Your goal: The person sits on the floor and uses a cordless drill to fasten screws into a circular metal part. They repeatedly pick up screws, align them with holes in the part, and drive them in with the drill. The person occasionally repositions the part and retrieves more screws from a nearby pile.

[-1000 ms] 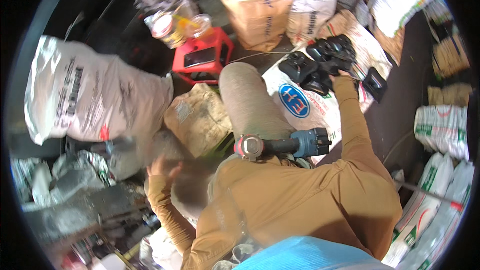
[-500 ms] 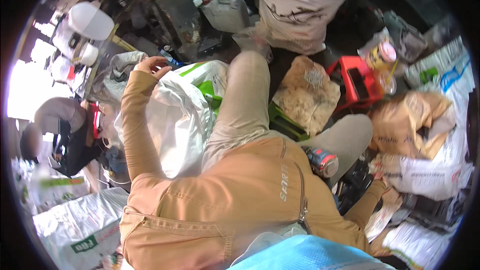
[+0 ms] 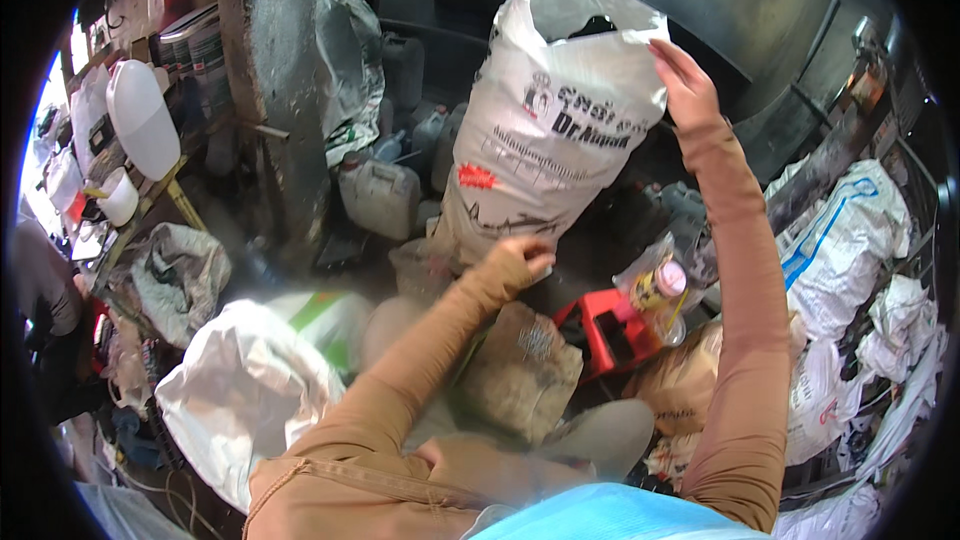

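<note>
A tall white printed sack (image 3: 540,140) stands in front of me with its mouth open, and dark contents show inside the top. My right hand (image 3: 690,83) is at the right side of its rim, fingers closed on the edge. In front of the sack's lower part is my left hand (image 3: 524,258), its fingers curled; whatever they hold is hidden. Below that hand, a flat tan stone-like block (image 3: 520,370) bears a small pile of grey metal bits. Beside the block is a red plastic stool (image 3: 610,335).
To the left stands an open white bag (image 3: 250,380). Right of the stool are a printed cup (image 3: 665,285) and a brown paper sack (image 3: 680,380). Grey plastic jugs (image 3: 380,198) stand behind, by a pillar (image 3: 275,80). More white sacks (image 3: 850,220) line the right.
My left hand has moved from beside the white bag to the sack's lower front. My right hand has risen from low at the right to the sack's rim. The view has tilted up.
</note>
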`<action>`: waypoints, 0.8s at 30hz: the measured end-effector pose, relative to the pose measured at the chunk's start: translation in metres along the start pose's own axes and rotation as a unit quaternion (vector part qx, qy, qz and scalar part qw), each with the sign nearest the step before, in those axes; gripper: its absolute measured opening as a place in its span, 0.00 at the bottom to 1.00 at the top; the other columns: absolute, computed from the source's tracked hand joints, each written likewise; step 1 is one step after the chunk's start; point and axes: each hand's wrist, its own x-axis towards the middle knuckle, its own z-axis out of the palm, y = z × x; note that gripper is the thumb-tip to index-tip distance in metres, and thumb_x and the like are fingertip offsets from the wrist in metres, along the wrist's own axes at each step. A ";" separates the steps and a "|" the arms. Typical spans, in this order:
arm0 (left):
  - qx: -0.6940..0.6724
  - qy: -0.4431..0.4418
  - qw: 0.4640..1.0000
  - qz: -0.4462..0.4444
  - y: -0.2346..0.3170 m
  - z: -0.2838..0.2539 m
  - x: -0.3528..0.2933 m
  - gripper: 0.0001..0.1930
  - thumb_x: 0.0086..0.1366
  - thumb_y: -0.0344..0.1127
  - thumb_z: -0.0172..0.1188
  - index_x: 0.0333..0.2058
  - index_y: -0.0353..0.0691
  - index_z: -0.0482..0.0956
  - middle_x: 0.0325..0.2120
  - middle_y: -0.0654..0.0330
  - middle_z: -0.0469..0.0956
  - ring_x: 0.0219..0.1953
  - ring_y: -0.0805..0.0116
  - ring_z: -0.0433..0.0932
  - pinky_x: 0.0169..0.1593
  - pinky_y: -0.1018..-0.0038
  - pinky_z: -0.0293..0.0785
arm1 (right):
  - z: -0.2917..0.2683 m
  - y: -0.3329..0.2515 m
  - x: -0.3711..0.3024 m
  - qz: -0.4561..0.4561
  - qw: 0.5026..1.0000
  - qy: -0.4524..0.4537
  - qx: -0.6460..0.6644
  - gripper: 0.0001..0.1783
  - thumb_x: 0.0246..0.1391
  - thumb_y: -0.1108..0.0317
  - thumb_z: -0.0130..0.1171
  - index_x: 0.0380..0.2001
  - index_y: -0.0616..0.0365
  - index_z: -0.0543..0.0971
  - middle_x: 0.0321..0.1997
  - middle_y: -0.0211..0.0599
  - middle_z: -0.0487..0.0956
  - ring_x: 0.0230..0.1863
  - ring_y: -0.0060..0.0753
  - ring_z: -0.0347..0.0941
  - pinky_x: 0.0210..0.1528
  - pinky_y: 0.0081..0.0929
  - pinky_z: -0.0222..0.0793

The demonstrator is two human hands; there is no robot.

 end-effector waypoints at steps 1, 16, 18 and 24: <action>0.044 0.033 0.998 -0.034 -0.026 0.013 -0.005 0.14 0.57 0.36 0.65 0.40 0.36 0.80 0.35 0.50 0.81 0.38 0.65 0.80 0.42 0.72 0.75 | 0.008 0.000 0.031 -0.087 0.975 -0.011 -0.204 0.17 0.59 0.70 0.52 0.52 0.56 0.76 0.53 0.38 0.76 0.55 0.28 0.71 0.58 0.21 0.62; 0.248 -0.300 0.921 -0.020 -0.045 0.038 -0.017 0.21 0.54 0.42 0.61 0.46 0.42 0.77 0.42 0.53 0.78 0.47 0.54 0.76 0.50 0.62 0.72 | 0.025 0.205 0.213 0.244 0.749 0.003 -0.616 0.27 0.43 0.60 0.64 0.50 0.51 0.77 0.51 0.44 0.77 0.55 0.40 0.73 0.58 0.31 0.66; 0.268 -0.338 0.901 -0.039 -0.049 0.039 -0.014 0.21 0.53 0.41 0.62 0.46 0.42 0.77 0.42 0.53 0.77 0.47 0.54 0.76 0.50 0.63 0.72 | 0.024 0.240 0.219 0.312 0.715 -0.041 -0.624 0.33 0.43 0.54 0.66 0.54 0.50 0.74 0.56 0.45 0.74 0.59 0.42 0.70 0.61 0.34 0.63; 0.252 -0.361 0.896 -0.049 -0.049 0.045 -0.016 0.21 0.52 0.40 0.63 0.45 0.41 0.76 0.42 0.51 0.77 0.48 0.52 0.75 0.51 0.62 0.71 | 0.010 0.285 0.194 0.210 0.725 0.000 -0.656 0.16 0.53 0.65 0.51 0.44 0.55 0.79 0.46 0.50 0.78 0.51 0.50 0.74 0.54 0.40 0.68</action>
